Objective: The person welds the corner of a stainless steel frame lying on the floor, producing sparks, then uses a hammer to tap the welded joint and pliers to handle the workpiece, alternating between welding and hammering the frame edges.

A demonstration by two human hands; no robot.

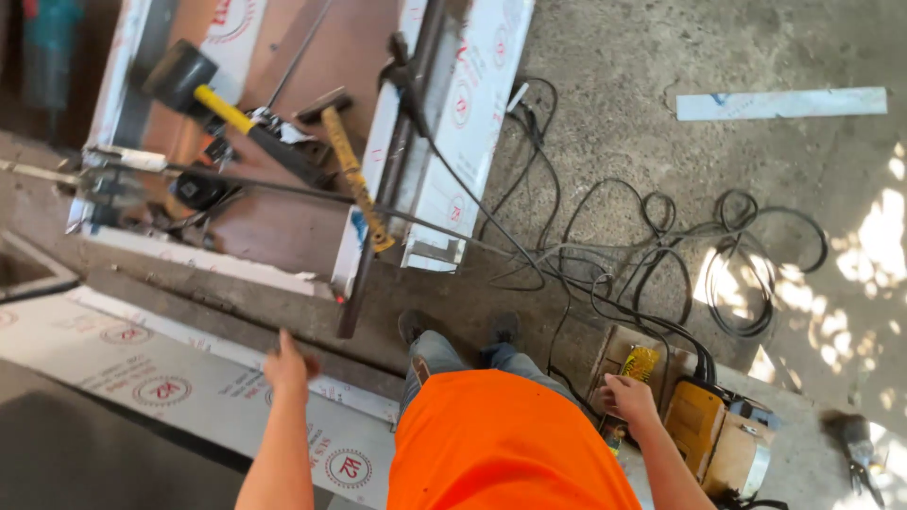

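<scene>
I look straight down at my orange shirt and my feet on a concrete floor. My left hand [288,364] rests flat, fingers apart, on the edge of a film-covered metal sheet [142,378] at the lower left. My right hand [628,397] reaches into a small open wooden box [614,351], its fingers beside a yellow wire brush [641,363]; whether it grips anything I cannot tell. A yellow welding machine [693,427] sits just right of that hand.
Black cables [652,255] coil over the floor ahead. A frame of film-wrapped metal profiles [453,123] lies at the top left, with a yellow-handled mallet [203,90] and a hammer [345,151] on it. A loose metal strip [779,104] lies far right.
</scene>
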